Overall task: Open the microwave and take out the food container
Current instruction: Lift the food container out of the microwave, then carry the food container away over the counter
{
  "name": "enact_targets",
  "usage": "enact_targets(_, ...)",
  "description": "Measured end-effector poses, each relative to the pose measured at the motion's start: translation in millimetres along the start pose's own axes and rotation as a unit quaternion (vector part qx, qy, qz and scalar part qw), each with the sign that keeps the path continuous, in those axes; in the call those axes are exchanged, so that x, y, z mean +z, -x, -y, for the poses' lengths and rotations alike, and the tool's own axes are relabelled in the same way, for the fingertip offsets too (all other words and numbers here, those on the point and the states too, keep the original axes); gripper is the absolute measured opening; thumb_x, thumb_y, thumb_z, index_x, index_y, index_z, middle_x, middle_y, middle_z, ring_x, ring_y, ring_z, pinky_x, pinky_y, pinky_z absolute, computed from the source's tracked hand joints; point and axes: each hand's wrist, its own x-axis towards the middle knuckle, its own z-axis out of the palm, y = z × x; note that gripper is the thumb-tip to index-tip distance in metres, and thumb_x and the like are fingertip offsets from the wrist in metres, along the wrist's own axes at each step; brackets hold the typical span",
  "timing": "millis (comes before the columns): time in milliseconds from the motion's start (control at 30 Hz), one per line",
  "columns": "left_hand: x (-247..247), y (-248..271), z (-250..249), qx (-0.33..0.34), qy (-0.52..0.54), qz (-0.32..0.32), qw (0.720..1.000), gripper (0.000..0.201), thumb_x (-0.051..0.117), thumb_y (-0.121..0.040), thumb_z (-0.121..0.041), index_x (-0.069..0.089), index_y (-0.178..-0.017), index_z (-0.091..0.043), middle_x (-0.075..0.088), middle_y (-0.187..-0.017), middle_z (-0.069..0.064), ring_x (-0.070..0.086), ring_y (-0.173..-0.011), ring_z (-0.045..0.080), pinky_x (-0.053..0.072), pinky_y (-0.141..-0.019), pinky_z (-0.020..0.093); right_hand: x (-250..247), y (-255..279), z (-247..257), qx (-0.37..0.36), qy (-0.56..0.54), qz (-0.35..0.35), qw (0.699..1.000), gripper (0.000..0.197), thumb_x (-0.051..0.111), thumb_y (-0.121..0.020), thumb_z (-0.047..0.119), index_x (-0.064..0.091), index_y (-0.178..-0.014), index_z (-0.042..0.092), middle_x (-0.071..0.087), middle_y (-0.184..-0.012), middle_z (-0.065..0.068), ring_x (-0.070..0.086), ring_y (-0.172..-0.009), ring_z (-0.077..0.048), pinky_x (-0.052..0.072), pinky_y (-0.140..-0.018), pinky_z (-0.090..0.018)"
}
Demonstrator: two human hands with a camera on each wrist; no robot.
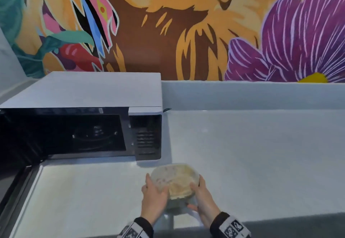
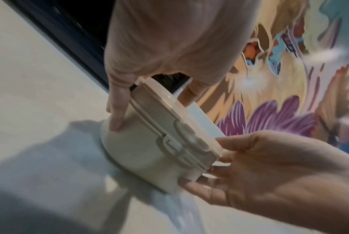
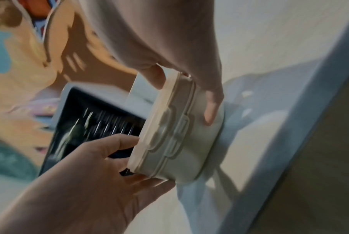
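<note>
The food container (image 1: 175,180) is a round, pale tub with a clip-on lid and food showing through. It rests on the white counter (image 1: 252,153) just in front of the microwave's (image 1: 84,92) right corner. My left hand (image 1: 155,196) grips its left side and my right hand (image 1: 203,195) grips its right side. In the left wrist view my left hand (image 2: 159,55) has the thumb over the lid of the container (image 2: 149,150) and a finger down its wall. In the right wrist view my right hand (image 3: 169,47) clasps the container (image 3: 175,139) likewise. The microwave stands open, its dark cavity (image 1: 74,135) holding only the turntable.
The microwave door (image 1: 16,181) hangs open at the far left, out over the counter's front edge. A painted mural wall (image 1: 186,32) rises behind a low white ledge (image 1: 252,92). Bare counter stretches to the right of the container.
</note>
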Motion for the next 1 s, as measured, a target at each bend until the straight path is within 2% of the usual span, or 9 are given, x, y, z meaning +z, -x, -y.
enact_targets(67,34.6,-5.8,-18.1,0.027,0.008,0.034,0.999,0.078,0.053,-0.083,-0.024,0.011,-0.148,-0.020,0.036,-0.145,0.016,0.049,-0.125,0.033,0.043,-0.109,0.044,-35.6,-0.7,12.5,-0.001,-0.009,-0.038,0.999,0.029,0.034,-0.100,0.013,0.035,-0.128,0.021,0.053,-0.108,-0.005,0.055,-0.084,-0.014,0.054,-0.055,-0.034)
enact_targets(200,82.7,-30.0,-50.9,0.072,0.028,0.090,0.993,0.081,0.055,-0.089,-0.021,0.004,-0.151,-0.019,0.032,-0.148,0.016,0.040,-0.134,0.030,0.038,-0.113,0.038,-85.9,-17.5,38.1,-0.009,-0.027,-0.107,0.994,0.041,0.033,-0.099,0.008,0.031,-0.140,0.013,0.045,-0.123,-0.012,0.052,-0.081,-0.018,0.052,-0.061,-0.042)
enact_targets(267,97.1,-43.6,-65.1,0.093,0.043,0.110,0.989,0.083,0.057,-0.089,-0.024,0.002,-0.151,-0.018,0.036,-0.148,0.015,0.041,-0.134,0.030,0.039,-0.113,0.039,-98.2,-28.1,52.0,-0.009,-0.054,-0.126,0.990,0.051,0.033,-0.098,0.005,0.023,-0.148,0.016,0.043,-0.131,-0.014,0.054,-0.094,-0.026,0.052,-0.072,-0.048)
enact_targets(333,112.0,-67.6,-66.9,0.091,0.057,0.122,0.987,0.085,0.059,-0.086,-0.033,0.004,-0.151,-0.024,0.038,-0.149,0.014,0.042,-0.135,0.031,0.041,-0.111,0.048,-105.8,-38.9,66.6,-0.003,-0.068,-0.147,0.987,0.063,0.034,-0.097,0.002,0.012,-0.152,0.023,0.036,-0.147,-0.016,0.046,-0.121,-0.035,0.047,-0.086,-0.052)
enact_targets(400,124.7,-94.3,-62.4,0.080,0.062,0.122,0.987,0.086,0.060,-0.080,-0.043,0.009,-0.148,-0.033,0.040,-0.148,0.013,0.044,-0.132,0.034,0.046,-0.103,0.055,-108.3,-48.7,77.7,-0.002,-0.064,-0.158,0.985,0.066,0.034,-0.096,-0.001,0.010,-0.153,0.024,0.031,-0.152,-0.015,0.038,-0.133,-0.037,0.046,-0.087,-0.051)
enact_targets(567,110.7,-83.3,-95.4,0.101,0.043,0.128,0.986,0.081,0.057,-0.089,-0.025,0.005,-0.151,-0.020,0.041,-0.147,0.015,0.041,-0.134,0.034,0.042,-0.109,0.050,-108.8,-66.7,84.8,-0.006,-0.046,-0.165,0.985,0.066,0.035,-0.095,-0.001,0.011,-0.152,0.023,0.031,-0.151,-0.016,0.039,-0.131,-0.036,0.047,-0.083,-0.048)
enact_targets(733,104.5,-88.3,-99.7,0.114,0.002,0.143,0.983,0.080,0.054,-0.093,-0.022,0.000,-0.151,-0.012,0.042,-0.149,0.015,0.040,-0.137,0.029,0.035,-0.113,0.038,-112.0,-74.2,77.9,-0.007,-0.056,-0.165,0.985,0.066,0.040,-0.095,0.002,0.014,-0.151,0.027,0.031,-0.150,-0.016,0.041,-0.126,-0.034,0.049,-0.093,-0.052)
enact_targets(900,105.9,-94.5,-97.8,0.124,-0.009,0.157,0.980,0.079,0.052,-0.093,-0.022,-0.001,-0.151,-0.012,0.040,-0.149,0.016,0.039,-0.138,0.030,0.034,-0.115,0.040,-110.0,-72.5,79.3,0.002,-0.054,-0.166,0.985,0.065,0.041,-0.095,0.003,0.015,-0.150,0.026,0.030,-0.150,-0.016,0.036,-0.134,-0.037,0.046,-0.101,-0.055)
enact_targets(1000,107.8,-92.2,-95.9,0.133,-0.041,0.146,0.980,0.078,0.049,-0.094,-0.029,-0.004,-0.151,-0.016,0.023,-0.156,0.019,0.026,-0.144,0.031,0.025,-0.120,0.044,-109.5,-74.5,75.1,-0.002,-0.035,-0.192,0.981,0.068,0.044,-0.094,0.010,0.011,-0.151,0.027,0.033,-0.149,-0.017,0.043,-0.127,-0.039,0.046,-0.101,-0.056)
